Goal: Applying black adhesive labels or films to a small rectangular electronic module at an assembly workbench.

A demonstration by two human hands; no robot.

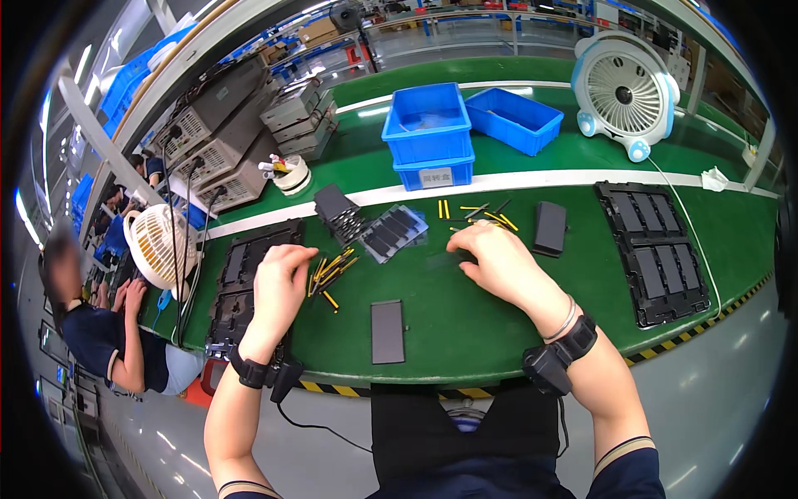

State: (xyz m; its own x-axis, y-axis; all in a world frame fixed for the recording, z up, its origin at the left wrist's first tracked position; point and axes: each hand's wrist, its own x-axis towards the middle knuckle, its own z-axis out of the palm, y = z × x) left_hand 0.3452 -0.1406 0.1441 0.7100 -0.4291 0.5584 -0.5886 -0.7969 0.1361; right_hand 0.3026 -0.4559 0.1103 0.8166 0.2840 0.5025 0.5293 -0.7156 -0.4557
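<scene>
My left hand point(280, 287) is over the left side of the green bench, its thumb and fingertips pinched together; whatever may be between them is too small to make out. Just right of it lies a loose pile of thin black-and-yellow strips point(332, 273). My right hand point(492, 256) hovers palm down with fingers bent and thumb apart, and no object shows in it. Beyond its fingers are more black-and-yellow strips point(492, 218). A dark grey flat rectangular block point(387, 333) lies between my forearms near the front edge. Another such block point(550, 229) lies right of my right hand.
Black trays stand left point(237, 266) and right point(652, 258). Dark flat pieces point(339, 214) and a film-like sheet with dark strips point(393, 233) lie mid-bench. Behind are blue bins point(428, 125), a pen cup point(291, 176) and a white fan point(625, 90). A co-worker point(116, 324) sits left.
</scene>
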